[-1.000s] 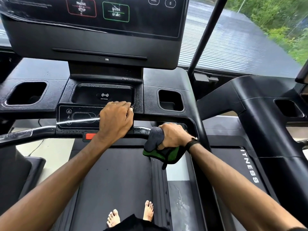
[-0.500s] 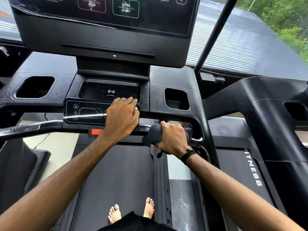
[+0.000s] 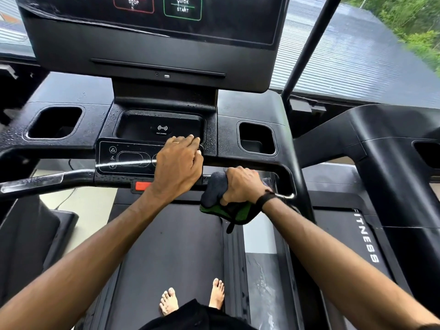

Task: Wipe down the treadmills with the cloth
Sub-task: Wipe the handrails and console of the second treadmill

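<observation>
Treadmill-wiping cloth, a dark grey microfibre rag with a green underside (image 3: 222, 198), sits bunched round the black front handlebar (image 3: 47, 181) of the big black treadmill (image 3: 166, 246), just right of centre. The right hand (image 3: 242, 185) curls tightly over it, gripping cloth and bar together; a loose green fold hangs below. The left hand (image 3: 178, 163) rests fingers together, bent at the knuckles, on the glossy black control panel (image 3: 123, 158), holding nothing. That resting hand looks like the risk: leaning harder could press a key, and the red stop tab (image 3: 142, 186) lies right beside the wrist. Water beads on the console, so I'd guess a wet bar could let the grip slide. The two square cup holders (image 3: 56, 122) (image 3: 257, 138) look empty, though their depths are dark; the shallow charging tray (image 3: 162, 126) holds only droplets.
</observation>
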